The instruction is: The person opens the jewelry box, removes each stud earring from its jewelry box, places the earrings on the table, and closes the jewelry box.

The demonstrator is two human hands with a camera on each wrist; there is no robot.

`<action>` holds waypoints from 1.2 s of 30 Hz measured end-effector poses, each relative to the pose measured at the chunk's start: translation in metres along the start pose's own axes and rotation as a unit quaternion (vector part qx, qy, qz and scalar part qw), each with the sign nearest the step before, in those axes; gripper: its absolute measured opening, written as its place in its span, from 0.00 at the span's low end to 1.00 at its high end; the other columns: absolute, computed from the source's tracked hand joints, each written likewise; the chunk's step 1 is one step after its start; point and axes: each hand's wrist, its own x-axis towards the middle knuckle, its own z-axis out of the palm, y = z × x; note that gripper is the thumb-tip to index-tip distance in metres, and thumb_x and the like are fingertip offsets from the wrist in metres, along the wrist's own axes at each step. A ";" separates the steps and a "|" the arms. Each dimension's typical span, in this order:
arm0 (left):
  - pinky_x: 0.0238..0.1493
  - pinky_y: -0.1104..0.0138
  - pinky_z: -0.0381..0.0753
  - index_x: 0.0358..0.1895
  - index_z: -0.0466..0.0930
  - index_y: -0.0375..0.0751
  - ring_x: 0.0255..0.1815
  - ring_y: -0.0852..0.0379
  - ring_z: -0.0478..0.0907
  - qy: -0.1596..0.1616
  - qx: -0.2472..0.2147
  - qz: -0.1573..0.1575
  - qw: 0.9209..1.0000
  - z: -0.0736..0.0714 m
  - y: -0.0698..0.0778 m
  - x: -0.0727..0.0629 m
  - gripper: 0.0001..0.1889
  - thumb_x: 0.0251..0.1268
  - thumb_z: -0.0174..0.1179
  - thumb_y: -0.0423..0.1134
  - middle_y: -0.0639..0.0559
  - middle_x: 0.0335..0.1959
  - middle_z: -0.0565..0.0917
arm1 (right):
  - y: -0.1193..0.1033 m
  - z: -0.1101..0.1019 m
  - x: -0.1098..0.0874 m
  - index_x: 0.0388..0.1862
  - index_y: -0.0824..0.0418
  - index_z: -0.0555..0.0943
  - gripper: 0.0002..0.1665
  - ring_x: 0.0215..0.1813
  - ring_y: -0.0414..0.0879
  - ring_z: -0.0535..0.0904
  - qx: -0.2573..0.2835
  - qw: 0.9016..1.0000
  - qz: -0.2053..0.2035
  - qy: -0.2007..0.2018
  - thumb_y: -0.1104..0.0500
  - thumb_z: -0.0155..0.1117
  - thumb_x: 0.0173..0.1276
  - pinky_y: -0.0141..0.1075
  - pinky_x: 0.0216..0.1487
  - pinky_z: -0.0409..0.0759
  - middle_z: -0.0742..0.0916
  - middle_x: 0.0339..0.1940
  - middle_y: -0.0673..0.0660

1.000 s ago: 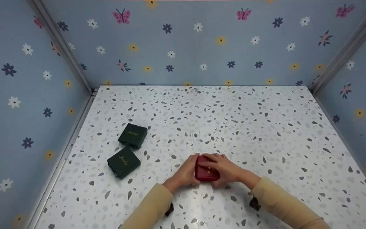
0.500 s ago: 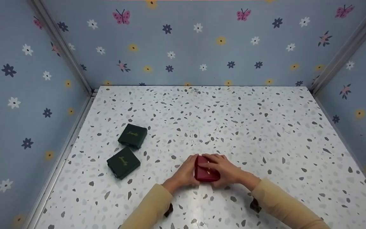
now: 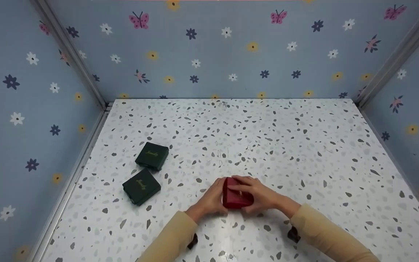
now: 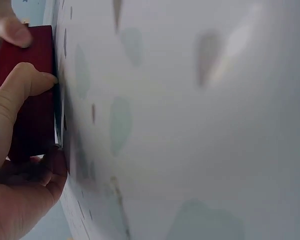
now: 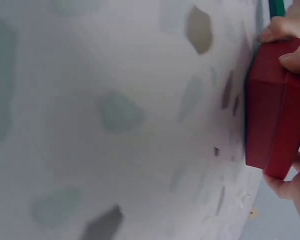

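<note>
A small red jewelry box [image 3: 235,201] sits on the speckled table between the two hands. My left hand [image 3: 212,198] grips its left side, with the thumb at the near edge and fingers at the far side. From the right, my right hand [image 3: 262,195] holds it, one finger lying across the top. In the left wrist view the thumb presses the dark red wall [image 4: 32,122] low, close to the tabletop. The right wrist view shows the box [image 5: 270,112] with a seam between two red parts, fingers at both ends. The hands partly hide the box's top.
Two dark green boxes with gold lettering lie at the left, one farther back [image 3: 152,155] and one nearer [image 3: 142,186], almost touching. Blue flowered walls [image 3: 209,47] enclose the table [image 3: 304,153] at the back and both sides.
The right hand has shifted slightly to the right, and the red box's top looks a little tilted and wider. The left hand and the green boxes have hardly moved.
</note>
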 end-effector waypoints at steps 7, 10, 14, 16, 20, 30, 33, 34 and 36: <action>0.59 0.68 0.61 0.63 0.54 0.36 0.53 0.55 0.64 0.000 -0.011 -0.013 1.000 0.000 0.000 0.000 0.58 0.14 0.76 0.32 0.46 0.52 0.66 | -0.001 -0.003 0.000 0.65 0.49 0.64 0.50 0.63 0.56 0.59 0.014 1.000 0.013 -0.011 0.55 0.72 0.38 0.49 0.54 0.66 0.61 0.66 0.60; 0.59 0.68 0.60 0.63 0.55 0.36 0.54 0.55 0.64 0.003 -0.009 -0.017 1.000 0.001 0.000 0.000 0.57 0.13 0.76 0.32 0.46 0.52 0.67 | -0.001 -0.003 -0.001 0.65 0.49 0.63 0.50 0.63 0.56 0.58 0.023 1.000 0.015 -0.011 0.54 0.72 0.38 0.48 0.54 0.66 0.60 0.67 0.60; 0.58 0.68 0.62 0.61 0.58 0.36 0.53 0.55 0.66 0.008 -0.005 -0.019 1.000 0.001 -0.001 0.000 0.55 0.13 0.76 0.32 0.47 0.51 0.68 | 0.000 -0.004 -0.002 0.65 0.49 0.63 0.51 0.63 0.56 0.58 0.031 0.999 0.010 -0.004 0.55 0.72 0.37 0.49 0.55 0.66 0.60 0.67 0.59; 0.57 0.67 0.63 0.59 0.60 0.35 0.52 0.54 0.66 0.008 -0.007 -0.020 1.000 0.001 -0.001 0.001 0.54 0.13 0.76 0.32 0.47 0.50 0.69 | 0.000 -0.004 -0.002 0.65 0.49 0.63 0.51 0.63 0.56 0.58 0.031 0.999 0.006 -0.002 0.55 0.72 0.37 0.49 0.55 0.66 0.60 0.67 0.60; 0.54 0.68 0.66 0.56 0.62 0.34 0.49 0.55 0.68 0.007 -0.010 -0.032 0.999 -0.001 0.000 0.002 0.50 0.13 0.75 0.30 0.47 0.49 0.69 | 0.001 -0.008 -0.003 0.65 0.50 0.63 0.51 0.63 0.57 0.58 0.028 0.999 -0.013 0.011 0.54 0.73 0.38 0.50 0.54 0.67 0.60 0.66 0.61; 0.48 0.69 0.69 0.54 0.63 0.33 0.43 0.56 0.68 -0.006 -0.015 -0.047 0.999 -0.007 0.003 0.002 0.44 0.22 0.74 0.31 0.50 0.43 0.68 | 0.004 -0.019 -0.010 0.63 0.53 0.66 0.49 0.62 0.54 0.59 0.016 0.998 -0.039 0.038 0.54 0.74 0.38 0.48 0.54 0.67 0.62 0.65 0.62; 0.47 0.68 0.69 0.53 0.63 0.33 0.42 0.55 0.68 -0.004 -0.013 -0.038 0.999 -0.007 0.002 0.002 0.43 0.23 0.74 0.33 0.49 0.43 0.68 | 0.005 -0.022 -0.015 0.63 0.52 0.66 0.49 0.63 0.54 0.58 0.014 0.999 -0.030 0.039 0.53 0.74 0.37 0.49 0.54 0.66 0.62 0.66 0.62; 0.47 0.69 0.69 0.53 0.63 0.33 0.42 0.55 0.67 -0.005 -0.011 -0.037 0.999 -0.007 0.002 0.002 0.43 0.23 0.75 0.34 0.49 0.43 0.68 | 0.005 -0.023 -0.017 0.63 0.52 0.66 0.50 0.63 0.54 0.58 0.013 0.999 -0.025 0.040 0.53 0.74 0.37 0.50 0.54 0.66 0.62 0.66 0.61; 0.47 0.68 0.69 0.52 0.63 0.33 0.42 0.55 0.68 -0.005 -0.004 -0.030 1.000 -0.007 0.001 0.003 0.42 0.23 0.75 0.35 0.49 0.43 0.68 | 0.007 -0.024 -0.021 0.63 0.51 0.66 0.50 0.63 0.55 0.59 0.008 0.999 -0.017 0.045 0.53 0.75 0.36 0.51 0.53 0.66 0.62 0.66 0.62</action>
